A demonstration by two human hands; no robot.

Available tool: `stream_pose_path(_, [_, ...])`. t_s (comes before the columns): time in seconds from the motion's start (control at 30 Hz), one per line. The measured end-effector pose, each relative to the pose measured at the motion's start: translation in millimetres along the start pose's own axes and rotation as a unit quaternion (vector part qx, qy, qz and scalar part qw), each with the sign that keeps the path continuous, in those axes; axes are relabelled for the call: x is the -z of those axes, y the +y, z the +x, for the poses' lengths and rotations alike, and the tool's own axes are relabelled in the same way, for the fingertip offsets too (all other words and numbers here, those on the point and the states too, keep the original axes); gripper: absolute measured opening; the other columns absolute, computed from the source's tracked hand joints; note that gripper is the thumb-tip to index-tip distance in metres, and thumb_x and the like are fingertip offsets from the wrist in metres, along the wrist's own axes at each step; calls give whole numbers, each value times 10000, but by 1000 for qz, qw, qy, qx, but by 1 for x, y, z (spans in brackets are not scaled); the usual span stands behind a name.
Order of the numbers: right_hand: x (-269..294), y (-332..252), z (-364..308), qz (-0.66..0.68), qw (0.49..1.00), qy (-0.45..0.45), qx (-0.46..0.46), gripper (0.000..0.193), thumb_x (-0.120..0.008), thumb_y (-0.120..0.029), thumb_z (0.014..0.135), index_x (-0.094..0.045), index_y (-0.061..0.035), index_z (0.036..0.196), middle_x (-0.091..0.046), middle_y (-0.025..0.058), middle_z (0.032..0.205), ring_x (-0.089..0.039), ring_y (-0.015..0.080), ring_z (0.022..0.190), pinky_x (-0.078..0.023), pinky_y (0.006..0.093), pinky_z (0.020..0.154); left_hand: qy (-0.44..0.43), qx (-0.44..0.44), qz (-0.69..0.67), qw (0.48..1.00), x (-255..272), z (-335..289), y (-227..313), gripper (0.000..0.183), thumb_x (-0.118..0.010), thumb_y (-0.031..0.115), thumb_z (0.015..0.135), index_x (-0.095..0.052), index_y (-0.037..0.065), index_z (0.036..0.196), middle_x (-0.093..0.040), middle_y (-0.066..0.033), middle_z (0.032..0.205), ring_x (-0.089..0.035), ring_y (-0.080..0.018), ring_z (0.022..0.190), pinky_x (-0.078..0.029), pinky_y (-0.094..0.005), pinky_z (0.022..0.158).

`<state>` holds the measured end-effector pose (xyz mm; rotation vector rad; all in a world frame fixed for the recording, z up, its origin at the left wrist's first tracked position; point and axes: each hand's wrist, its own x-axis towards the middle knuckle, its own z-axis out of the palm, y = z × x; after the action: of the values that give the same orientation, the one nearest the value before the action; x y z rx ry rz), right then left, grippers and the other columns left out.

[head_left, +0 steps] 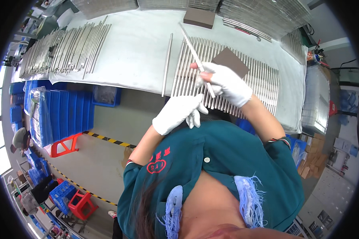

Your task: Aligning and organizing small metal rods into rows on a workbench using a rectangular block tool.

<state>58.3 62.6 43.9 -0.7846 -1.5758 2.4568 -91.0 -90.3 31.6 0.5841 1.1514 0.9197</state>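
Note:
My right hand (229, 81), in a white glove with bare thumb and fingertip, pinches a slim silver metal rod (190, 47). The rod slants from upper left down to the right, above a row of similar rods (263, 79) laid side by side on the table. My left hand (179, 111), also gloved in white, is at the table's near edge, close to the held rod's lower end. Its fingers are apart and loosely bent, with nothing visible in them. A brown block (232, 63) rests on the row. One separate rod (167, 65) lies to its left.
Many more rods (68, 47) lie at the table's left on a white cloth (135, 44). Another brown block (199, 18) and wrapped stacks (259, 16) stand along the far side. Blue crates (68, 111) and an orange-red stool (81, 205) are on the floor, left.

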Motion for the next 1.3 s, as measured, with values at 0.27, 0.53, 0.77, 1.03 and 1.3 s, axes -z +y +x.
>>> stream_pose_path(0.27, [204,-52,-31,-495,787,359,77,443,-637,-404,912,-662,-115,1247,-720,18,913,-586,102,715,-474,261,688,202,-143,-86,965,59,-24,-37,523,-421,407,1047,-663,-45,942,-615,-77,582,-570,-138,493,-460,-254,498])
stream_pose_path(0.53, [265,-62,13,-723,557,409,8,302,-569,-366,932,-665,-226,1182,-675,119,1114,-641,330,1026,-504,416,868,280,-163,-102,941,72,-36,-49,480,-453,408,1039,-645,-30,998,-625,-66,637,-577,-129,544,-454,-247,559])
stream_pose_path(0.77, [280,-32,11,-648,590,469,110,306,-606,-335,925,-659,-202,1195,-679,115,1138,-656,312,1017,-508,395,867,294,-176,-109,933,76,-36,-48,465,-466,384,1040,-643,-45,1025,-647,-74,687,-603,-133,585,-472,-248,583])
stream_pose_path(1.03, [99,-25,-41,-525,820,197,112,717,-724,-435,832,-493,-89,1417,-456,179,1469,-436,325,1363,-353,411,1115,411,-235,309,825,83,9,-11,331,-553,326,987,-693,53,1110,-720,-114,891,-672,-204,697,-529,-315,678])
stream_pose_path(1.3, [52,30,-37,-718,620,305,89,819,-718,-464,805,-426,-41,1443,-419,243,1460,-420,422,1313,-323,475,1118,381,-329,606,615,69,70,8,207,-553,230,944,-634,83,1066,-654,-130,986,-644,-356,756,-514,-445,690])
